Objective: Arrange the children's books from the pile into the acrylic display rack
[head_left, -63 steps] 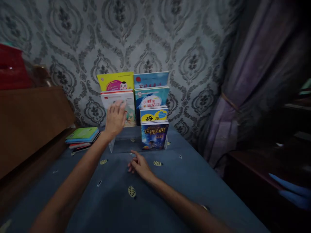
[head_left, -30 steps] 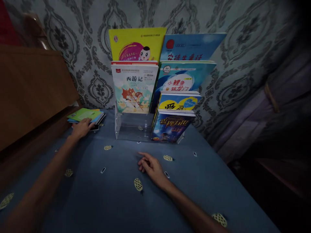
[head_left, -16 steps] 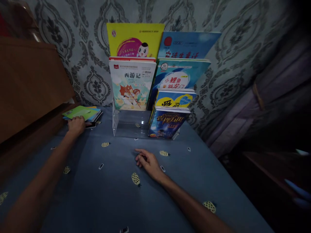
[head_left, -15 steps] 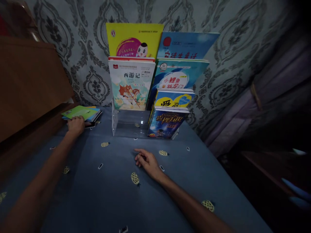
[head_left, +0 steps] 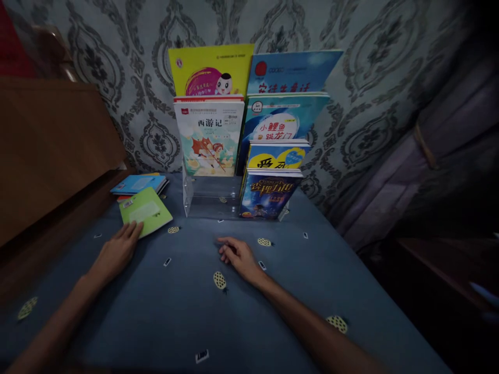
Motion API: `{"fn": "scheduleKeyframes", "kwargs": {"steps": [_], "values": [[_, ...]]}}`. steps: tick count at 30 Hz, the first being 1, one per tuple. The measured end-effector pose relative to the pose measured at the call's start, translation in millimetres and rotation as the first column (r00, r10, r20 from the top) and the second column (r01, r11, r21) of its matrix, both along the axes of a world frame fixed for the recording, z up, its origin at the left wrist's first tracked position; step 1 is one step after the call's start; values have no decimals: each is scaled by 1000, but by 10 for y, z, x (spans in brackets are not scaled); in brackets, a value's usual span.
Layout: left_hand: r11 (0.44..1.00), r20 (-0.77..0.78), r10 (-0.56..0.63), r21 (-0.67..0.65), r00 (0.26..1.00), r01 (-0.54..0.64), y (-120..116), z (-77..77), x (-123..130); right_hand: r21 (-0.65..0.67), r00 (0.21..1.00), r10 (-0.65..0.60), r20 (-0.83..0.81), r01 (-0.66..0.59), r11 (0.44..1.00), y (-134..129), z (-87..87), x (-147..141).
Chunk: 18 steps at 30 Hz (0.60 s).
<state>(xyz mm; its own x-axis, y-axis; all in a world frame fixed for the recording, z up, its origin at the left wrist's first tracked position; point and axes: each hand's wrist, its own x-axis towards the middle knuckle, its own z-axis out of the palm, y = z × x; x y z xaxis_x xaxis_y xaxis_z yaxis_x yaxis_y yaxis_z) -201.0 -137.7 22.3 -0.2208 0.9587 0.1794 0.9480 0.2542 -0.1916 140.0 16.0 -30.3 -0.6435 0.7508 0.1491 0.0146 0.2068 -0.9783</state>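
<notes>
My left hand (head_left: pixel 120 248) grips the near edge of a green book (head_left: pixel 148 213), its fingers on the cover and its thumb out of sight. The book lies tilted off a small stack of books (head_left: pixel 139 184), with a blue one now on top. Over the cloth in the middle is my right hand (head_left: pixel 238 257), holding nothing, its index finger stretched out and the others loosely bent. Beyond it stands a clear acrylic book rack (head_left: pixel 210 208) with several upright books, among them a white-covered book (head_left: pixel 212 137) and a dark blue book (head_left: pixel 268 195) at the lower right.
A blue tablecloth (head_left: pixel 163 311) with pineapple prints covers the table. A brown wooden panel (head_left: pixel 50 150) borders the left side. Patterned wallpaper (head_left: pixel 156 137) rises behind the rack, and a tied curtain (head_left: pixel 393 182) hangs at the right.
My left hand has drawn the green book off the stack toward me and to the right, uncovering the blue book. My right hand has hardly moved. The view has shifted slightly.
</notes>
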Motion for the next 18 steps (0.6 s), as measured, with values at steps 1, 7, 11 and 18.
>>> {"fn": "scheduleKeyframes", "kwargs": {"steps": [1,7,11,18], "values": [[1000,62,-19,-22,998,21,-119,-38,0,4,1000,-2,-2,2,1000,2,-9,-2],[993,388,22,-112,921,23,-188,-6,-250,26,1000,3,-3,-3,1000,13,-52,-17],[986,362,148,16,920,-165,293,-12,-376,44,1000,-3,5,3,999,2,-38,-19],[955,264,293,-35,919,-294,736,-284,-425,38,1000,-2,7,1,999,-11,-22,-12]]}}
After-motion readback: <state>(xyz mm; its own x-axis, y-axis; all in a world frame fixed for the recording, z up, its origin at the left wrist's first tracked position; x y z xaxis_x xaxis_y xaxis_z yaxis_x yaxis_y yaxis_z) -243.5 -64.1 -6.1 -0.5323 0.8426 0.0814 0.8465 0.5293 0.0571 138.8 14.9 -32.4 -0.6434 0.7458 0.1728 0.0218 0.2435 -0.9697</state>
